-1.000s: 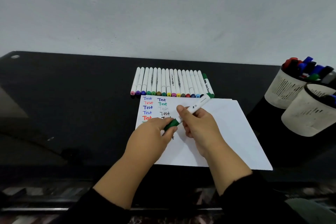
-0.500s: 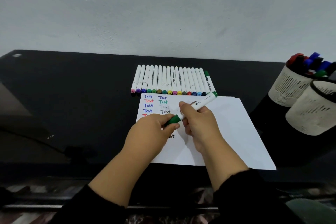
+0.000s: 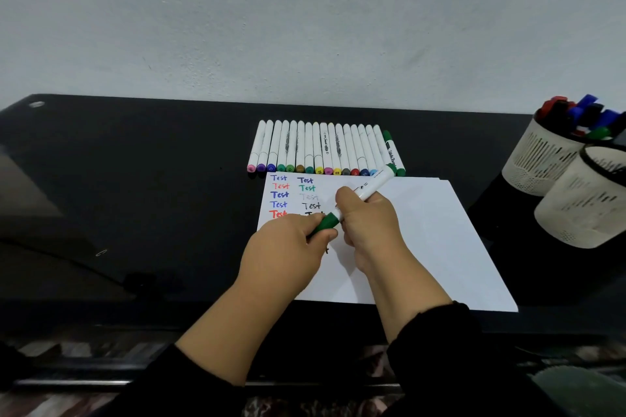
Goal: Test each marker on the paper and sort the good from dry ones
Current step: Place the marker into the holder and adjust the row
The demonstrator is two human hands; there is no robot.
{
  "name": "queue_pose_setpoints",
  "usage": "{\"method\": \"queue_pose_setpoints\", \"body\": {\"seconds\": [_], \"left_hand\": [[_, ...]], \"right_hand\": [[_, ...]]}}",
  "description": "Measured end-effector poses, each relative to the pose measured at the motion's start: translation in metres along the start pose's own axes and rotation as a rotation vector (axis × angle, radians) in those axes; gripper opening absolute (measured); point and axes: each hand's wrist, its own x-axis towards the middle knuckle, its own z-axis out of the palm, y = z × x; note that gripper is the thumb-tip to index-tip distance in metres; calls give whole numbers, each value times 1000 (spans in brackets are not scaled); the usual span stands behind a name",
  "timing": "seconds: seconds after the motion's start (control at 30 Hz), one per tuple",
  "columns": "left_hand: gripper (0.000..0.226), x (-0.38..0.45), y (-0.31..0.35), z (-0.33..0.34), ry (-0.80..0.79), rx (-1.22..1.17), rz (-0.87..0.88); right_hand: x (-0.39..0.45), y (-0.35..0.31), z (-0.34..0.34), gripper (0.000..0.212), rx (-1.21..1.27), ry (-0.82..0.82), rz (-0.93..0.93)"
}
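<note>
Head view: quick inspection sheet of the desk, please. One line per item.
Surface: black glossy desk.
Job's things: white paper with coloured "Test" marks; row of markers beyond the paper; green marker held over the paper.
Clutter: two white pen cups, the far one full of markers.
Hands: left hand grips the green cap; right hand grips the barrel.
Cables: nothing seen.
Surroundings: plain wall.

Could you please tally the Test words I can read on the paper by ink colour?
Blue words: 4
Red words: 2
Black words: 2, one partly covered
Green words: 1
Grey words: 1
Total: 10 readable; others are covered.
</note>
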Motion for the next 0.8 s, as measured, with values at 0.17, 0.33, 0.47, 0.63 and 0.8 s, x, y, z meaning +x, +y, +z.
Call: {"method": "queue_pose_setpoints", "body": {"seconds": [0.17, 0.33, 0.47, 0.63, 0.8], "left_hand": [[22, 1, -3, -4, -88, -387, -148], [30, -4, 3, -4, 7, -89, -34], [34, -4, 2, -4, 4, 53, 16], [18, -3, -4, -7, -94, -415, -146], [16, -13, -9, -11, -93, -649, -215]], "right_hand": [[3, -1, 2, 21, -27, -19, -16], [1, -1, 5, 20, -15, 17, 9], [1, -2, 6, 19, -26, 24, 37], [0, -6, 7, 18, -33, -21, 44], [17, -13, -14, 15, 55, 91, 43]]}}
